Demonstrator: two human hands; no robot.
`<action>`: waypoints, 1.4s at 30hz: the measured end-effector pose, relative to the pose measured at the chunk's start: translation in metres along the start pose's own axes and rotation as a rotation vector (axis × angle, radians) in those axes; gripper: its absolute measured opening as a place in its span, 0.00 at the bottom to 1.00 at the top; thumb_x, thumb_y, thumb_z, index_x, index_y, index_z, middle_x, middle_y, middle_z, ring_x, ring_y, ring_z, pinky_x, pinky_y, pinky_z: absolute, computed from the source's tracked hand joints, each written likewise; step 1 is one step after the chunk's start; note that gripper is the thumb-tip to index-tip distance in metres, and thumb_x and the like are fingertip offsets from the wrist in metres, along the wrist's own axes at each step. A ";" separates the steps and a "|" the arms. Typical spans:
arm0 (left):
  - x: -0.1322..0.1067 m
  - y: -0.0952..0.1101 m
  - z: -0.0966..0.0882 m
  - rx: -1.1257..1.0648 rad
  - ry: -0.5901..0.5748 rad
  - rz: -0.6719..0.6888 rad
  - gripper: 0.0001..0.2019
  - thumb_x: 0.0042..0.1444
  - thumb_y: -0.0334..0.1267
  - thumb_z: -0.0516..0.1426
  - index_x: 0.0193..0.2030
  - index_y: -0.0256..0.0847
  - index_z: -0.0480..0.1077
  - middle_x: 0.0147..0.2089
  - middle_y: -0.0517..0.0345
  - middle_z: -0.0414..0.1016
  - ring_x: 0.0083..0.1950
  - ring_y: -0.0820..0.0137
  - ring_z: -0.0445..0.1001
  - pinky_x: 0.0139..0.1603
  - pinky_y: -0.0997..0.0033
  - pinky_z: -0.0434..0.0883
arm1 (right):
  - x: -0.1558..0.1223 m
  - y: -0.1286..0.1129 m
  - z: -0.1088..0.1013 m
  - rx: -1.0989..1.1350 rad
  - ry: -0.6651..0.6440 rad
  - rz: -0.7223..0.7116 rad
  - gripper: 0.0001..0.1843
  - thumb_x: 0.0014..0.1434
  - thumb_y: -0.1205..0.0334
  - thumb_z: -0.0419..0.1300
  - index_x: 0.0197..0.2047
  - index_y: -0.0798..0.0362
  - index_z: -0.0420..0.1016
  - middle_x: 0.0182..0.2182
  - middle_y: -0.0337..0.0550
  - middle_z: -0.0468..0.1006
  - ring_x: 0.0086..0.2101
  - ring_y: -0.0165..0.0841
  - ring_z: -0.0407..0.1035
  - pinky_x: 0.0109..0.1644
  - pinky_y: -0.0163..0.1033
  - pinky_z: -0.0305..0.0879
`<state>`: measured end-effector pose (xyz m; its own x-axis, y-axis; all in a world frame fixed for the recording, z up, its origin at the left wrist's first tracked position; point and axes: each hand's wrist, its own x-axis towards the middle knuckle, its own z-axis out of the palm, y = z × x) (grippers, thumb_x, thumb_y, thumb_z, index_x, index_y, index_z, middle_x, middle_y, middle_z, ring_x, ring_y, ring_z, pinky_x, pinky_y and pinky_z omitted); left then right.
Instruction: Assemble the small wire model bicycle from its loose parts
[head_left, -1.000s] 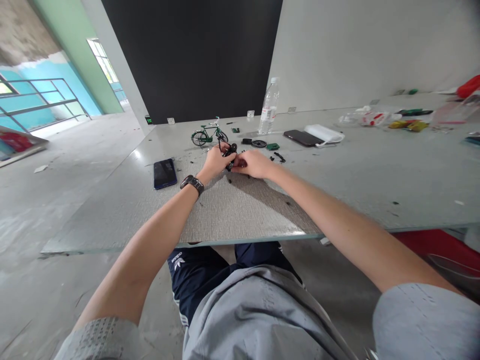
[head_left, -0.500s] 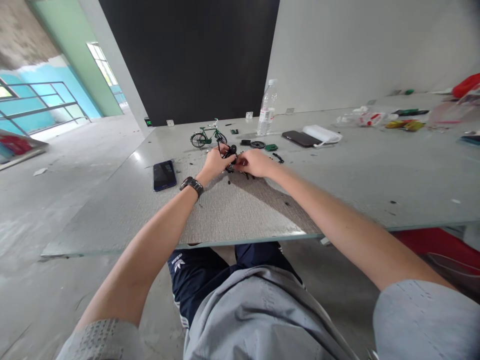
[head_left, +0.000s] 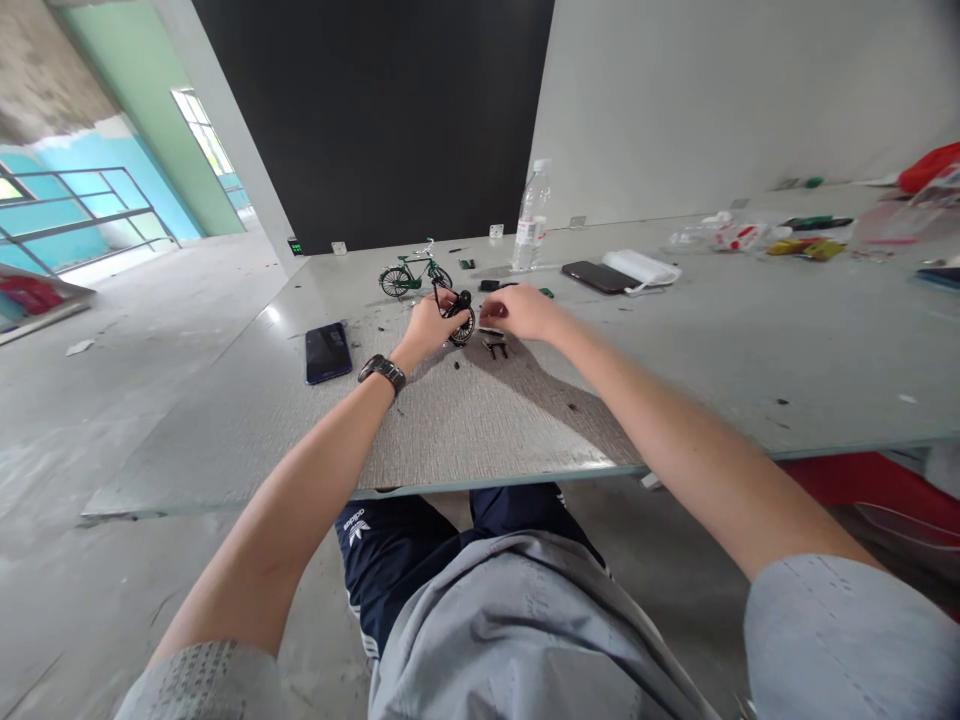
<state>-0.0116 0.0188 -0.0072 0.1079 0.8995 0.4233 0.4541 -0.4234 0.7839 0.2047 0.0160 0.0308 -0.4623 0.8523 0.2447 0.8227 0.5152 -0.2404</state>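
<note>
left hand [head_left: 430,325] pinching black wheel [head_left: 460,322] (upright), arm outstretched

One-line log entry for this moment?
left hand: holds small black model-bicycle assembly | right hand: lifted beside it, grip unclear | small dark loose parts: on grey tabletop

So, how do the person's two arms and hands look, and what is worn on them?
Both forearms are bare. The left hand has a dark wristwatch with a metal band at the wrist. The right hand wears nothing visible. Short grey sleeves with a fine pattern cover both upper arms.
</note>
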 end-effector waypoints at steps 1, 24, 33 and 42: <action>-0.001 0.001 0.000 -0.001 -0.003 -0.003 0.09 0.60 0.37 0.69 0.43 0.43 0.73 0.52 0.42 0.84 0.58 0.55 0.81 0.68 0.49 0.73 | 0.000 0.008 -0.005 -0.024 0.018 0.047 0.08 0.67 0.58 0.69 0.46 0.51 0.88 0.43 0.51 0.88 0.42 0.43 0.79 0.45 0.46 0.67; -0.002 0.004 -0.001 -0.010 -0.023 -0.008 0.08 0.61 0.38 0.68 0.42 0.43 0.74 0.51 0.43 0.84 0.58 0.54 0.81 0.67 0.49 0.74 | 0.001 0.036 0.003 -0.079 -0.126 0.169 0.13 0.68 0.63 0.63 0.51 0.46 0.88 0.49 0.52 0.89 0.49 0.47 0.80 0.51 0.49 0.72; -0.003 0.006 -0.001 0.009 -0.037 -0.009 0.08 0.62 0.39 0.67 0.42 0.43 0.73 0.51 0.42 0.84 0.55 0.55 0.82 0.66 0.49 0.75 | 0.005 0.022 0.014 -0.140 -0.118 0.097 0.09 0.71 0.60 0.62 0.48 0.49 0.84 0.52 0.55 0.85 0.54 0.47 0.77 0.53 0.47 0.68; -0.004 0.007 -0.001 -0.016 -0.031 -0.021 0.09 0.59 0.39 0.68 0.42 0.44 0.74 0.50 0.43 0.84 0.57 0.55 0.81 0.65 0.50 0.75 | 0.003 0.017 0.015 -0.115 -0.116 0.092 0.11 0.70 0.66 0.60 0.40 0.50 0.85 0.46 0.54 0.86 0.48 0.45 0.78 0.52 0.45 0.67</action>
<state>-0.0095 0.0125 -0.0034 0.1259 0.9110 0.3928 0.4428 -0.4059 0.7995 0.2123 0.0290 0.0134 -0.4128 0.9036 0.1146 0.8927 0.4264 -0.1461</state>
